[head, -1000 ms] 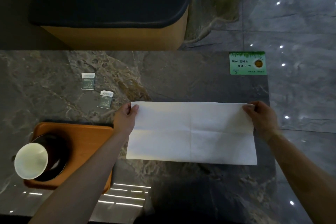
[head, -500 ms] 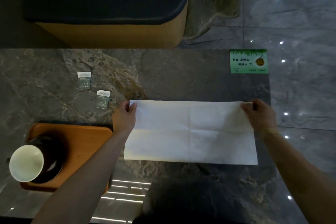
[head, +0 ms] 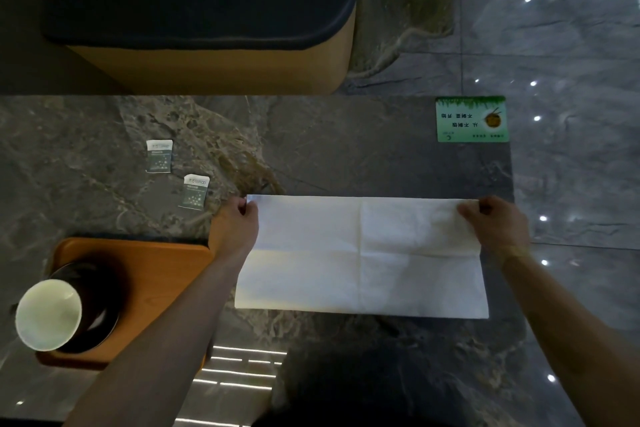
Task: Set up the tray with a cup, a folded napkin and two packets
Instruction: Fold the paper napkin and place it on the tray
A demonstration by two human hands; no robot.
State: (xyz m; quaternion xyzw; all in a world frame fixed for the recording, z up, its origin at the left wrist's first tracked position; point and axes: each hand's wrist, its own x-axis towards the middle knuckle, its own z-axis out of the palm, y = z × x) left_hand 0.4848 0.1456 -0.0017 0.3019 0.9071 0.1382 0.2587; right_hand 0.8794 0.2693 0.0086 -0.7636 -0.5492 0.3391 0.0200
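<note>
White napkin (head: 362, 256) flat on marble table (head: 346, 149), near right edge, well apart from far edge; half-open, creased into quarters, not yet folded down. Long axis left-right, parallel to table's near edge; short sides toward left and right edges. Left hand (head: 233, 229) pinching far-left corner, right hand (head: 495, 224) pinching far-right corner, fingers curled on paper. Orange wooden tray (head: 156, 260) at near-left corner, carrying dark saucer (head: 100, 302) and pale cup (head: 48, 314); cup step judged done. Two packets (head: 159, 156) (head: 194, 191) loose on table beyond tray's far edge, just apart from each other, upright-ish, nearer one tilted slightly; not yet on tray. Left to do, as judged: finish folding napkin, move onto tray, add both packets. Roughly a third complete. Green card (head: 471, 118) at far-right corner, untouched.
</note>
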